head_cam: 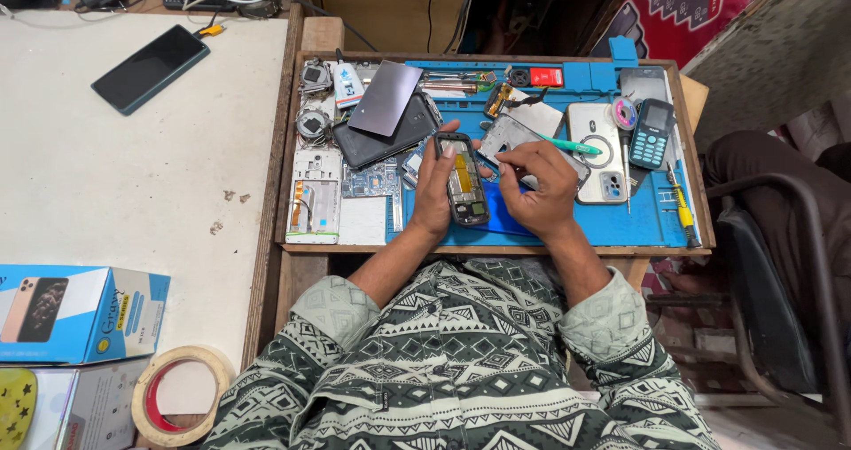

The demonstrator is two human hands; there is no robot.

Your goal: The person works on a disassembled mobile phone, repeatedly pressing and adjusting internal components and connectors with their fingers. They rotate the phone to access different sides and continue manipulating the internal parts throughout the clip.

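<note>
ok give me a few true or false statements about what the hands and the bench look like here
1. The left hand holds a small opened phone. True.
2. The right hand rests flat on the white table. False: it is raised over the blue mat, beside the opened phone, gripping a thin tool.
3. A dark smartphone lies screen up on the white table. True.
4. The roll of tape sits on the blue mat. False: it lies at the white table's near edge.
5. A small keypad phone lies on the mat's right side. True.
</note>
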